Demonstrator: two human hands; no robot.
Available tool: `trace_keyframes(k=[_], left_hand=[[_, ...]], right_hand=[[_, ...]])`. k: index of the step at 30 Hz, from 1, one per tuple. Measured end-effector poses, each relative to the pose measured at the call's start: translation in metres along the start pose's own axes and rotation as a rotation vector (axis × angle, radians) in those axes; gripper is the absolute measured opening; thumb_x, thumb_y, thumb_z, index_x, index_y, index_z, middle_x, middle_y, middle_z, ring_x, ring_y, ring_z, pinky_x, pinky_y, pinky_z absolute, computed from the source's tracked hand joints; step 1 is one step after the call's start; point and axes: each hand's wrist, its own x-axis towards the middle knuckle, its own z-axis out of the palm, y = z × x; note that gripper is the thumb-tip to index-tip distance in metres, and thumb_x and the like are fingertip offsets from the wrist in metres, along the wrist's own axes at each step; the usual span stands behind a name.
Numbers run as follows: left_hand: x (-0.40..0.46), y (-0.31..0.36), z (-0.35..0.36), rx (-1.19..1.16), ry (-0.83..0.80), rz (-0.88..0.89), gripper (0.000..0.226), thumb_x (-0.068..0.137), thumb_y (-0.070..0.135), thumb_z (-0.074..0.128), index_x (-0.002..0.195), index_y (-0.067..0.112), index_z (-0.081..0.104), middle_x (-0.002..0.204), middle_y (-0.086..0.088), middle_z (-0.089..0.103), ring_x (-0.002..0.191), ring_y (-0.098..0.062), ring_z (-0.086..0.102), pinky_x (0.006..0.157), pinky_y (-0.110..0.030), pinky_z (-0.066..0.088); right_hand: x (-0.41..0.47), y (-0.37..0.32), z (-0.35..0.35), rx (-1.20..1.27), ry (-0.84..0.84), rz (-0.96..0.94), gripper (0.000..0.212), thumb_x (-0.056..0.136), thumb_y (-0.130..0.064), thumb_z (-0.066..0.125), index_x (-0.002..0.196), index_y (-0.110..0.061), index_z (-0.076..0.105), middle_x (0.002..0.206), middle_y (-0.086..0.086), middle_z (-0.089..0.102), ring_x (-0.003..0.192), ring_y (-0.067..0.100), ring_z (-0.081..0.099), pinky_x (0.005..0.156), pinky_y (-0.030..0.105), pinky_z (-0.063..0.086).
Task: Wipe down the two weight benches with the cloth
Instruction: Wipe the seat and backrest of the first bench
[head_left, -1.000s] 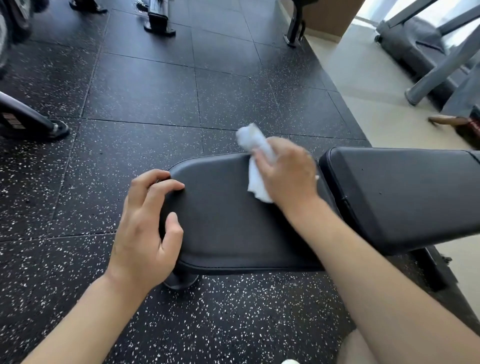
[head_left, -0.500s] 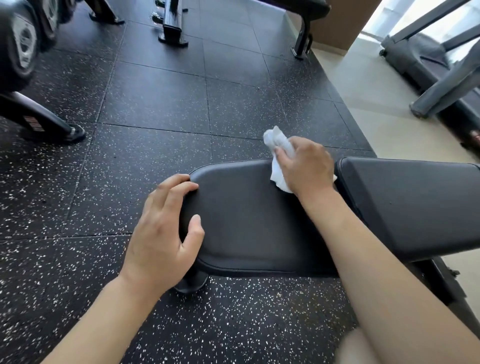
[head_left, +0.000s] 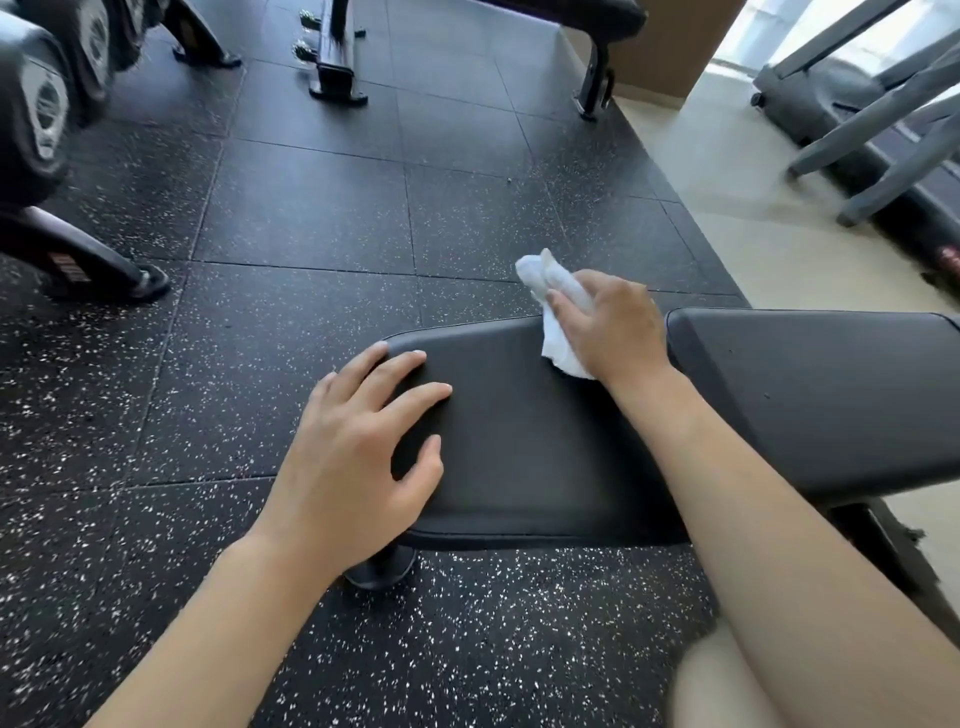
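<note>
Cloth, the crumpled white rag (head_left: 558, 317), sits at about one o'clock from the picture's centre, on the far edge of the black padded vinyl seat pad (head_left: 524, 441). From the left: your left hand (head_left: 358, 462) rests at the seat's nine o'clock end, fingers spread and lightly curved over the rim, gripping nothing. Your right hand (head_left: 613, 325) bunches the rag, fingers curled over it and pressing it down. It looks light, soft and floppy, so keep it wadded under the palm. The matching back pad (head_left: 821, 395) lies at three o'clock, just beside the seat.
</note>
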Motion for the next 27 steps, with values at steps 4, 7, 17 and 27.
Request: trace_keyframes(k=[4,7,17,27], left_hand=[[0.012,0.020,0.008,0.149,-0.059,0.090,0.046,0.091,0.043,0.052,0.130,0.030,0.072,0.148,0.003,0.061,0.145,-0.026,0.048,0.120,-0.064,0.030],[0.018,0.028,0.014,0.095,0.037,0.031,0.038,0.090,0.030,0.058,0.124,0.023,0.073,0.140,0.003,0.065,0.136,-0.024,0.056,0.120,-0.050,0.036],[0.023,0.026,0.015,0.036,0.173,-0.046,0.026,0.085,0.014,0.059,0.103,0.015,0.077,0.124,0.003,0.071,0.118,-0.022,0.063,0.110,-0.034,0.045],[0.021,0.027,0.012,0.072,0.117,-0.039,0.032,0.086,0.020,0.061,0.113,0.020,0.078,0.132,0.007,0.068,0.124,-0.022,0.060,0.115,-0.035,0.042]], right_hand=[[-0.028,0.009,-0.010,0.022,-0.018,-0.056,0.030,0.099,-0.045,0.059,0.095,-0.016,0.068,0.092,0.003,0.070,0.092,0.030,0.064,0.075,0.039,0.046],[-0.101,-0.012,-0.016,0.145,-0.041,-0.313,0.024,0.096,-0.040,0.064,0.093,-0.016,0.069,0.083,-0.003,0.067,0.080,0.022,0.064,0.071,0.040,0.050],[-0.103,-0.003,-0.009,0.081,0.103,-0.423,0.031,0.096,-0.042,0.062,0.077,-0.018,0.058,0.068,-0.004,0.055,0.063,0.023,0.056,0.054,0.035,0.042],[-0.009,0.013,0.006,-0.020,0.054,-0.078,0.028,0.100,-0.043,0.056,0.084,-0.026,0.041,0.091,0.005,0.068,0.088,0.032,0.063,0.067,0.034,0.030]])
